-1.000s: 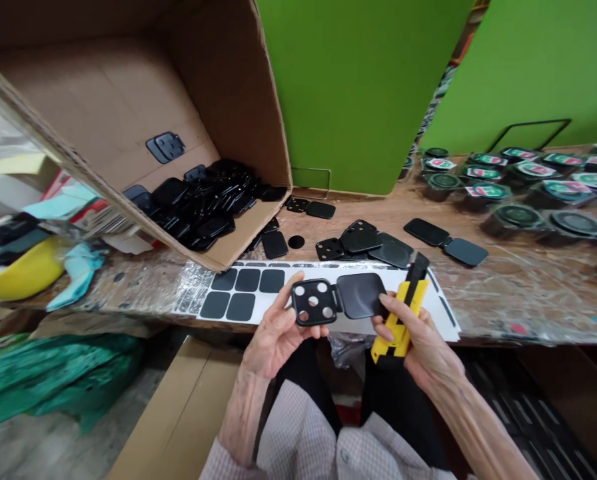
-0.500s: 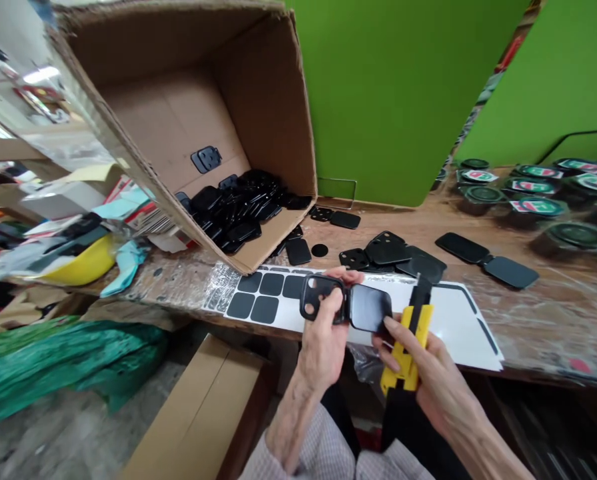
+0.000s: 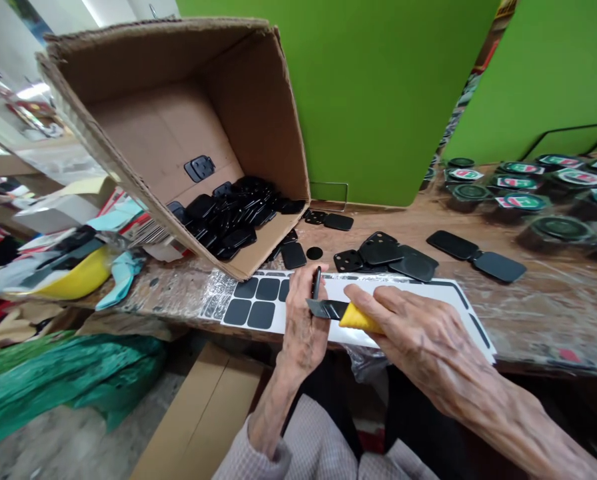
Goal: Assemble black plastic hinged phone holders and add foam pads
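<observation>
My left hand (image 3: 301, 327) is closed on a black plastic hinged piece (image 3: 316, 283), which now stands edge-on and is mostly hidden by the fingers. In my right hand (image 3: 421, 330) is a yellow utility knife (image 3: 359, 319), its dark blade pointing left at the lower part of the piece. Whether the blade touches the plastic I cannot tell. Beneath both hands lies a white sheet (image 3: 458, 303) with rounded black square stickers (image 3: 261, 315) at its left end. Just behind it are several loose black pieces (image 3: 382, 251) and a small black disc (image 3: 314, 253).
A cardboard box (image 3: 292, 143) lies tipped on its side, with a heap of black pieces (image 3: 238, 210) inside. Another hinged piece (image 3: 501, 265) lies unfolded at right. Lidded plastic tubs (image 3: 558, 230) stand at the far right, before a green panel (image 3: 378, 100). A yellow bowl (image 3: 78, 273) is at left.
The hinged piece has turned from lying flat to edge-on in my left hand. My right hand has let go of its end and swung the knife so the blade points left at it.
</observation>
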Demonstrator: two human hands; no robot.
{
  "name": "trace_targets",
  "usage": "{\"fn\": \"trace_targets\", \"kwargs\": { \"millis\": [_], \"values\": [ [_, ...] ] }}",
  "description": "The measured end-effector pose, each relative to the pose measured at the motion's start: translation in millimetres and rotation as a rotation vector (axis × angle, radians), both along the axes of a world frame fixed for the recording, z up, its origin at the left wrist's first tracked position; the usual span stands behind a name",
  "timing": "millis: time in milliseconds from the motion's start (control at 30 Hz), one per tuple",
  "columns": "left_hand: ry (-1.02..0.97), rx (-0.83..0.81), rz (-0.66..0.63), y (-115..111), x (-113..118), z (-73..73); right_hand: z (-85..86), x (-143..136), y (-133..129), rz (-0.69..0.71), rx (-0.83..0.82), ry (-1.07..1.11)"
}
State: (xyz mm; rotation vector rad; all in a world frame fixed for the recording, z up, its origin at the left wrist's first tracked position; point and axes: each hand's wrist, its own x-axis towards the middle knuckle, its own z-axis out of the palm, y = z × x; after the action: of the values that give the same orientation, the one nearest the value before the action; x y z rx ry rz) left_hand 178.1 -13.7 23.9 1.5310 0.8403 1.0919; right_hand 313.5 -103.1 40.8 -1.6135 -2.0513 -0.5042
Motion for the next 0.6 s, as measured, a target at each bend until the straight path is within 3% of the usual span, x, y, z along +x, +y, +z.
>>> {"fn": "trace_targets", "kwargs": {
  "millis": [133, 333, 433, 533, 600],
  "values": [
    [0.017, 0.047, 0.013, 1.1, -0.5, -4.5, 3.0, 5.2, -2.2, -0.003, -0.014, -0.017],
    [0.028, -0.025, 0.025, 1.9, -1.7, -12.9, -2.9, 16.3, 4.6, 0.014, -0.107, 0.004],
    [0.064, -0.005, 0.006, -0.3, -6.1, -13.5, -13.7, 31.0, 14.0, -0.119, -0.191, 0.036],
    [0.016, -0.056, -0.043, -4.1, -6.6, -7.4, -21.0, 42.2, 22.9, -0.222, -0.268, 0.271],
    [-0.140, -0.292, -0.087, -5.3, 0.1, -1.9, -22.8, 41.0, 27.1, -0.145, -0.318, 0.551]
  ]
}}
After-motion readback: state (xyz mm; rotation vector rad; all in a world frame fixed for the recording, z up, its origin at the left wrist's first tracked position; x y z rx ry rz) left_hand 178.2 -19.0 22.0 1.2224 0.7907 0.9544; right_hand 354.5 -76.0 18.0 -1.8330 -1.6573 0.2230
